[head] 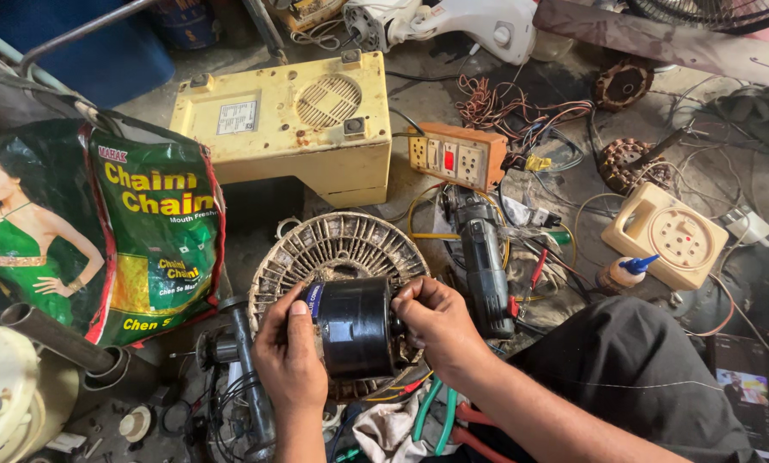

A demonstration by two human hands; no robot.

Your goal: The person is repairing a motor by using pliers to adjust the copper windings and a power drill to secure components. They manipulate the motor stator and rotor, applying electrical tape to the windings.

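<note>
A black cylindrical fan motor (pixel 356 328) sits on a dirty cream round fan grille (pixel 333 243) in the lower middle of the head view. My left hand (pixel 291 353) grips the motor's left side, thumb on its top edge. My right hand (pixel 437 323) holds the motor's right side, fingers curled around its end. The grille's lower part is hidden behind the motor and my hands.
Around lie a yellow plastic housing (pixel 292 120), an orange socket board (pixel 457 154), a black power tool (pixel 485 255), tangled wires (pixel 521 116), a cream round box (pixel 678 234), a glue bottle (pixel 624 273), a green printed bag (pixel 157 231) and metal pipes (pixel 54 336).
</note>
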